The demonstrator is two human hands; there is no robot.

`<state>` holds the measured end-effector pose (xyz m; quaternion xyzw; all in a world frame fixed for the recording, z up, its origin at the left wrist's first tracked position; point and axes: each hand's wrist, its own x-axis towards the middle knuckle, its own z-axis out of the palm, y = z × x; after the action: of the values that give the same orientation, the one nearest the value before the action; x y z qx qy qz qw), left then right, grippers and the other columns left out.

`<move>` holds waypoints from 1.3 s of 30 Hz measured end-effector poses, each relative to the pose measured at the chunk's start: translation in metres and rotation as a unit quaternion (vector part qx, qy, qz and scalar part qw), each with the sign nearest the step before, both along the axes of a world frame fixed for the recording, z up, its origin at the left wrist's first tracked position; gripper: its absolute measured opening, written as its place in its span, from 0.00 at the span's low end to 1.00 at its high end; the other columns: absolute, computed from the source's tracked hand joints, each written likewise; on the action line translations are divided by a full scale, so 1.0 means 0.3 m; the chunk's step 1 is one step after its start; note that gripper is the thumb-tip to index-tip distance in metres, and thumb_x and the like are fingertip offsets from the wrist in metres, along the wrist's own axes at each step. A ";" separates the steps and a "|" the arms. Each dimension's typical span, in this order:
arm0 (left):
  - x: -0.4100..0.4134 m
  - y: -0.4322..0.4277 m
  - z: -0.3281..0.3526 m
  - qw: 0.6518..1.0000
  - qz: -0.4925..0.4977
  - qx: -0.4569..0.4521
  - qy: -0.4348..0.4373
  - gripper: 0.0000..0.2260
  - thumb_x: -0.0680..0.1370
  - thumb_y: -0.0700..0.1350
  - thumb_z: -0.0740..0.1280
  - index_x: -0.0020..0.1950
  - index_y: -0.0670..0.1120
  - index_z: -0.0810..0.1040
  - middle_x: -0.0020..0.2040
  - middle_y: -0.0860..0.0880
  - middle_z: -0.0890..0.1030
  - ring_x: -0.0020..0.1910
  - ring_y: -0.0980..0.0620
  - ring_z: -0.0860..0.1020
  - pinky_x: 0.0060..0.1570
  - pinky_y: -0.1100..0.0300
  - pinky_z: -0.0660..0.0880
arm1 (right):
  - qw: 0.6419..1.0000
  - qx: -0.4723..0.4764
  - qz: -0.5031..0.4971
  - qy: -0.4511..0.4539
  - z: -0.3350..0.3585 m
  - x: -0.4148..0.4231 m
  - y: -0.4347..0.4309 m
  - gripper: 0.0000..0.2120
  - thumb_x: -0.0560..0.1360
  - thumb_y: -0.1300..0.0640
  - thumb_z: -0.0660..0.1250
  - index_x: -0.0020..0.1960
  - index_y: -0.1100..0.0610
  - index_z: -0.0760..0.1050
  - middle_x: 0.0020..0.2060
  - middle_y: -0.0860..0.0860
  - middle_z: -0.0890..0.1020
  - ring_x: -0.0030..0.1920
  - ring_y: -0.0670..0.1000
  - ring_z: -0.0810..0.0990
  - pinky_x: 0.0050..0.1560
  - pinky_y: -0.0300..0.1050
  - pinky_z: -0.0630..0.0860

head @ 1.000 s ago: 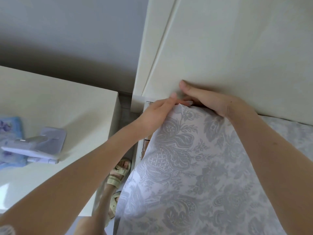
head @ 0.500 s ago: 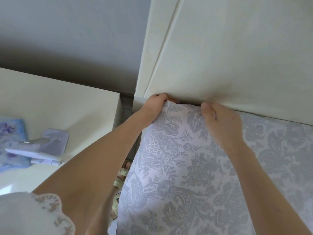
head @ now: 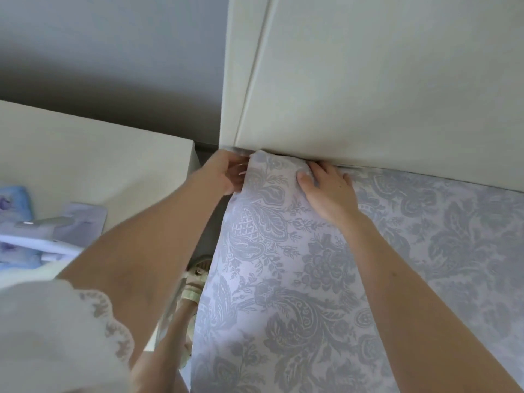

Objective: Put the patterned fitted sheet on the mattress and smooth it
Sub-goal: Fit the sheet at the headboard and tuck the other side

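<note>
Now that the sheet [head: 283, 279] corner has gone over the mattress corner at the headboard [head: 382, 80], that corner looks seated; a second ago it was bunched between both hands. Left hand [head: 226, 173] has dropped to the bed's side, grip closed on the sheet edge. Right hand [head: 329, 191] has moved on top: no grip, fingers flat, pressing the sheet by the headboard gap. Sheet lies flat over the visible bed, with the mattress hidden under it. My read: this corner is nearly done, the other corners are out of view, and smoothing is not yet started. Count: two hands, one sheet, one headboard, one counter [head: 99, 171] carrying one lilac stand [head: 82, 219] and one blue item [head: 14, 199], one sandalled foot [head: 195, 279] in the gap.
</note>
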<state>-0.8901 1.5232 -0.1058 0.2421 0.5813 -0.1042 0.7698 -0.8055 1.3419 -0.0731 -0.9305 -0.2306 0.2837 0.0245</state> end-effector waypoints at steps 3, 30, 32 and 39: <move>-0.001 0.054 -0.009 0.998 -0.036 0.045 0.013 0.08 0.78 0.37 0.59 0.42 0.38 0.76 0.45 0.42 0.79 0.40 0.46 0.77 0.43 0.53 0.76 | 0.998 -0.039 0.017 -0.055 -0.023 -0.019 0.008 0.26 0.80 0.43 0.46 0.74 0.53 0.60 0.72 0.51 0.64 0.73 0.53 0.59 0.73 0.58 0.51; -0.360 -0.266 -0.179 0.987 -0.154 -0.019 -0.043 0.19 0.82 0.55 0.55 0.37 0.48 0.74 0.32 0.51 0.74 0.32 0.54 0.70 0.36 0.65 0.67 | 0.764 -0.336 0.550 0.007 0.053 -0.265 0.444 0.20 0.83 0.50 0.46 0.60 0.51 0.75 0.58 0.50 0.78 0.64 0.55 0.71 0.71 0.58 0.54; -0.366 -0.297 -0.164 0.985 -0.147 -0.057 -0.067 0.19 0.82 0.57 0.52 0.37 0.52 0.75 0.29 0.55 0.77 0.30 0.58 0.74 0.33 0.67 0.69 | 0.756 -0.359 0.547 0.011 0.037 -0.255 0.452 0.20 0.83 0.50 0.45 0.64 0.52 0.72 0.64 0.52 0.74 0.65 0.56 0.69 0.67 0.54 0.60; -0.379 -0.259 -0.170 0.984 -0.176 -0.018 -0.013 0.29 0.80 0.63 0.47 0.60 0.46 0.78 0.61 0.45 0.79 0.61 0.47 0.76 0.67 0.53 0.68 | 0.751 -0.422 0.505 0.059 -0.037 -0.276 0.469 0.23 0.83 0.49 0.41 0.75 0.52 0.59 0.73 0.53 0.64 0.72 0.57 0.62 0.70 0.54 0.55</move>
<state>-1.0038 1.4454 -0.1569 0.3279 0.5177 -0.2458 0.7510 -0.8882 1.4824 -0.0842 -0.5758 -0.5222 0.3770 -0.5036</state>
